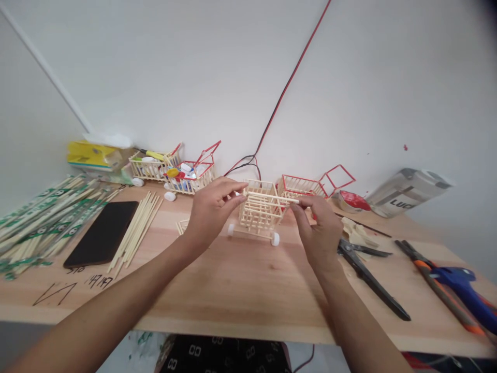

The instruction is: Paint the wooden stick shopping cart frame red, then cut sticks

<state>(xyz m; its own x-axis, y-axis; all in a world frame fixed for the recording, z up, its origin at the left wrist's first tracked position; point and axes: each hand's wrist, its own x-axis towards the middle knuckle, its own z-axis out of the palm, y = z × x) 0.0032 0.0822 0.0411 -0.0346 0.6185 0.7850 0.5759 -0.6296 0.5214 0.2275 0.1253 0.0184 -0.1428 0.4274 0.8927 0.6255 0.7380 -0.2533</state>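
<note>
Running crosswise, stick (274, 198) pinched by right fingers (309, 202), left fingers (234, 203) slightly apart, hold unclear

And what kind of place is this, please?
Probably a small craft workshop: a miniature wheeled cart built of sticks stands on the wooden worktop, with loose wooden sticks at the left and what looks like a blue glue gun at the right.

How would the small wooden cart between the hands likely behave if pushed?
The cart would probably roll, given its round white wheels. It looks light for its size, and perhaps fragile, being thinly built and full of gaps.
</note>
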